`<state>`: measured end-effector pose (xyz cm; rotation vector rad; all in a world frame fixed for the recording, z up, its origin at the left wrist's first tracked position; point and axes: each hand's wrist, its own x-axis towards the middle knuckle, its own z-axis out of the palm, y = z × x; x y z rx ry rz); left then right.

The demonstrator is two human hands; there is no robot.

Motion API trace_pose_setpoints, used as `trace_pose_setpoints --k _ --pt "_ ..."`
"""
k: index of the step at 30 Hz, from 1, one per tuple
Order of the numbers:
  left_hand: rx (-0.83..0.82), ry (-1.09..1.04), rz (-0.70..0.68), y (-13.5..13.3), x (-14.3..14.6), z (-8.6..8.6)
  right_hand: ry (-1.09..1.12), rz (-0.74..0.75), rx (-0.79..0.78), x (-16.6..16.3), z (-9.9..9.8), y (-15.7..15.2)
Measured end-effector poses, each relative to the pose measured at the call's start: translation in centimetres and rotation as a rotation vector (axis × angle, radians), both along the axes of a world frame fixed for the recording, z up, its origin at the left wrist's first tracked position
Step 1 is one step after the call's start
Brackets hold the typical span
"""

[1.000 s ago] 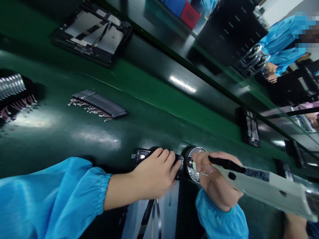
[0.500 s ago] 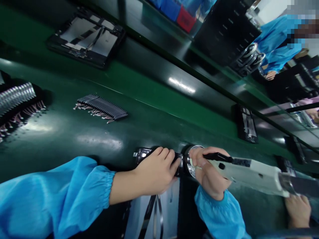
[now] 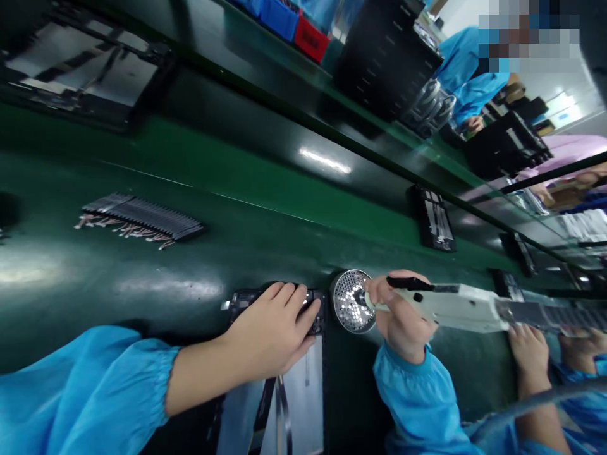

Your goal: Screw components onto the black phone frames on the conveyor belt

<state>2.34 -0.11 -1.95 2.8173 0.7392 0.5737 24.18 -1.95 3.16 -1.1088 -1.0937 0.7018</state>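
Note:
My left hand [image 3: 272, 332] lies on the top edge of a dark open device chassis [image 3: 284, 404] at the near edge of the green bench, fingers curled over its frame. My right hand [image 3: 401, 319] grips a white electric screwdriver [image 3: 455, 306] whose tip points left at a round perforated metal screw dish [image 3: 351, 301]. The dish stands just right of the chassis and holds small screws. Both arms are in blue sleeves.
A row of thin dark strips with pinkish ends [image 3: 142, 218] lies at the left. More open chassis [image 3: 434, 218] ride the dark belt behind. A co-worker's hands [image 3: 526, 351] work at the right. Black racks [image 3: 384, 57] and another person in blue [image 3: 469, 69] are far back.
The view has swung left and up. My right hand has drawn back a little, uncovering the screw dish, with the screwdriver tip now at its rim. My left hand stays on the chassis.

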Motion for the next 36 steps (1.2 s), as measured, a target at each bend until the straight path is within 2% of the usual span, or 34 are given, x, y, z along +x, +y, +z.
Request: trace_pose_setpoints --k 30,33,36 --pt "0.017 0.019 -0.013 -0.1 -0.1 0.1 0.002 0.019 0.003 0.2 -0.9 0.6" --pt "0.014 0.022 -0.002 0.0 0.0 0.1 -0.023 0.009 -0.002 0.1 -0.4 0.4" --pt "0.004 0.02 -0.012 0.0 -0.1 0.1 -0.051 0.006 0.036 -0.2 1.1 -0.1"
